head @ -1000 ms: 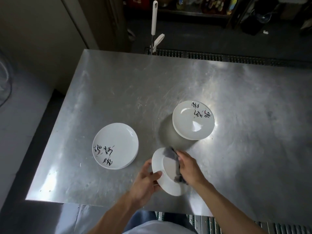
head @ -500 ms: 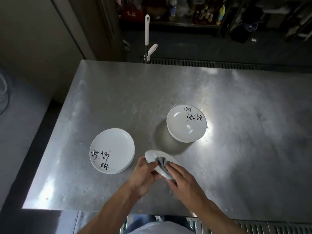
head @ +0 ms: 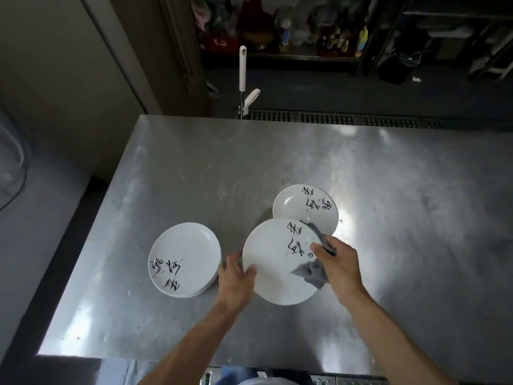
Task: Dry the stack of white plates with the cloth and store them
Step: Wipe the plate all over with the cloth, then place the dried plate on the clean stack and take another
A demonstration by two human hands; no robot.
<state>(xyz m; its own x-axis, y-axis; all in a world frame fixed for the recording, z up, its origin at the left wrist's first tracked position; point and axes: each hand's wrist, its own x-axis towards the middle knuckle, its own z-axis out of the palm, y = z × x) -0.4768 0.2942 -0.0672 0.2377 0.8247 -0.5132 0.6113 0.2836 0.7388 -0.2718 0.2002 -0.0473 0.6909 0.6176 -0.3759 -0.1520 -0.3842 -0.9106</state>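
Table (head: 277, 151), left plate stack (head: 184, 259), right plate stack (head: 308, 204)

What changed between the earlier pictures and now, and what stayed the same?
The held plate was turned: a second ago its plain side faced the camera, then it stood nearly edge-on, and now its lettered face shows. The left hand keeps gripping its left rim; the right hand keeps the grey cloth on it. The left stack and the right stack stayed on the table.
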